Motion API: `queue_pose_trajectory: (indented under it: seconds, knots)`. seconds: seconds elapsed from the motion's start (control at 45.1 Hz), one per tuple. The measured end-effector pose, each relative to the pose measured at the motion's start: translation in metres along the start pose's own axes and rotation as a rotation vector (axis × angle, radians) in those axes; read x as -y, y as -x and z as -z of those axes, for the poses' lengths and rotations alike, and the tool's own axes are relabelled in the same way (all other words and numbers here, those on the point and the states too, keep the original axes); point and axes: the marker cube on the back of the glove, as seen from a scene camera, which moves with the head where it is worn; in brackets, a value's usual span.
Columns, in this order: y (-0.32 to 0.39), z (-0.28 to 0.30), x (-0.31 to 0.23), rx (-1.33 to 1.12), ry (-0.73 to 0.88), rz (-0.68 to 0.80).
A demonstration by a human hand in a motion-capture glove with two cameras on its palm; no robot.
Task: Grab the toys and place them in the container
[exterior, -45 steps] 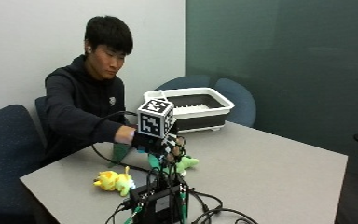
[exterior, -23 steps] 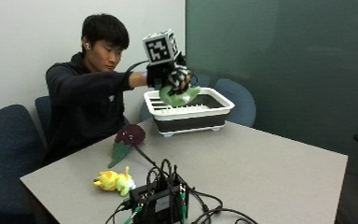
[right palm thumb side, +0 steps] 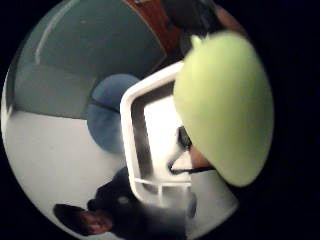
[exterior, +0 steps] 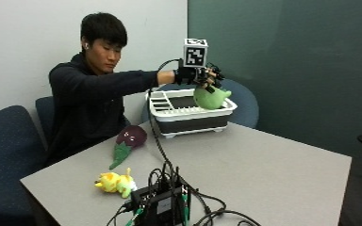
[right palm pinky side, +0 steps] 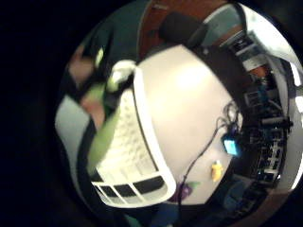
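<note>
The green plush toy (exterior: pixel 211 97) hangs from my gloved right hand (exterior: pixel 196 76), just above the far right part of the white container (exterior: pixel 168 114), its lower end dipping to about rim level. My fingers curl down around the top of it. My arm reaches out nearly level from the shoulder across the table's far left corner, forearm straight, the hand over the container. In the thumb side palm view the green toy (right palm thumb side: pixel 225 105) fills much of the picture, with the container's white rim and slatted floor (right palm thumb side: pixel 150 145) beside it. On the grey table (exterior: pixel 262 165) nearer the camera lie a purple eggplant toy (exterior: pixel 129 139), left of the container, and a yellow toy (exterior: pixel 115 181) nearer still, beside a black box with cables (exterior: pixel 162 205).
</note>
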Motion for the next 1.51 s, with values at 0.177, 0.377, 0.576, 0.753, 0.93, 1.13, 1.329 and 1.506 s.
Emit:
queue_pose_trajectory:
  seconds: [0.177,0.377,0.576,0.753,0.93,1.13,1.329,1.506]
  knots:
    - [-0.075,0.037,-0.025,0.207,-0.034,-0.064]
    - [-0.172,0.065,-0.117,0.176,-0.027,-0.129]
    - [-0.295,0.026,-0.206,0.056,0.137,-0.514]
    - [-0.365,-0.039,-0.247,0.006,0.264,-0.723]
    - [-0.396,-0.095,-0.262,0.01,0.356,-0.811]
    - [-0.404,-0.128,-0.26,-0.02,0.346,-0.813]
    - [-0.394,-0.126,-0.248,-0.075,0.155,-0.718]
    - [-0.349,-0.049,-0.221,-0.027,-0.005,-0.53]
